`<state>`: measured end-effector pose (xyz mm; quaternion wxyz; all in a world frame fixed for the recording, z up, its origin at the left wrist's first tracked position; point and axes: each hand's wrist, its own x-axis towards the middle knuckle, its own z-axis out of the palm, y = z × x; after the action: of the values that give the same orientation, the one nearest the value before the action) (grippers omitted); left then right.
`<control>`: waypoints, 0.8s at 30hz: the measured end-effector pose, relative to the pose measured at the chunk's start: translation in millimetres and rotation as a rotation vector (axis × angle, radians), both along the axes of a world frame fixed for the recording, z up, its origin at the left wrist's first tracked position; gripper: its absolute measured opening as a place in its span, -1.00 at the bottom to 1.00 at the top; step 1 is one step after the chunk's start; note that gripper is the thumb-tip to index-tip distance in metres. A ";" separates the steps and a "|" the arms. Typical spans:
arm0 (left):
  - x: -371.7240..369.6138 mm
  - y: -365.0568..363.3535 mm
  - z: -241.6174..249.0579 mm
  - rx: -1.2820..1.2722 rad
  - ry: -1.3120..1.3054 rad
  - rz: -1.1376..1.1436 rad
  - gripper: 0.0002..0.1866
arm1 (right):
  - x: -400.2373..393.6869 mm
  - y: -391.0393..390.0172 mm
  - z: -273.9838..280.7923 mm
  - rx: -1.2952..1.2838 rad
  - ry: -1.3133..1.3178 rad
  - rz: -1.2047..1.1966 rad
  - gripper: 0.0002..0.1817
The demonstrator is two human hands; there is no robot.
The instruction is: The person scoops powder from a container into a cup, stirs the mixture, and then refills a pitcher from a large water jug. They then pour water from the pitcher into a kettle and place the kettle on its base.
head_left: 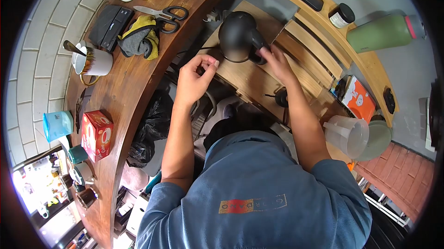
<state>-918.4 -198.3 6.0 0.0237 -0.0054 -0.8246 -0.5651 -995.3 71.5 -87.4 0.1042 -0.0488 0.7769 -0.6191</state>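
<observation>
Kettle, matte black, is seen standing on a wooden shelf below the curved counter; its inside is hidden. Its handle side is gripped by the right hand, whose fingers are closed against the black handle. The left hand is held just beside the kettle's lower left edge, thumb and forefinger pinched together on what seems to be a thin dark cord; whether the cord is truly clamped cannot be told. The kettle thus lies between the two hands, touched by the right and only neared by the left.

On the counter, a white mug is seen with a spoon handle standing in it. Scissors lie beside a yellow and grey cloth, and a red box is placed further along, near a blue tub whose contents are not visible. To the right, a clear plastic jug appears empty, and a green bottle lies on its side beside a small dark-lidded jar.
</observation>
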 end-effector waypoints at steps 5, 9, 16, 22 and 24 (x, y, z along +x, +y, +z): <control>9.1 -1.9 2.5 -0.020 -0.021 0.035 -0.89 | -1.5 -3.8 -5.2 -0.180 -0.058 -0.046 -0.51; 16.6 -2.6 -0.9 0.002 0.055 0.087 -0.86 | -0.3 -0.8 3.6 -0.254 -0.057 0.005 -0.53; 27.8 -6.1 4.0 -0.039 -0.021 0.064 -0.90 | -13.2 -13.4 -19.6 0.052 0.010 -0.040 -0.65; 36.4 -14.1 3.1 -0.016 -0.038 0.070 -0.89 | -13.5 -38.6 -41.0 0.164 0.207 -0.433 -0.65; 39.6 -16.5 2.5 -0.028 -0.055 0.078 -0.89 | -13.3 -40.8 -42.2 0.172 0.232 -0.476 -0.64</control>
<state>-878.8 -214.7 8.6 0.0229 0.0419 -0.8324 -0.5522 -1008.7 30.7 -129.6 -0.1301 0.0735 0.8229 -0.5482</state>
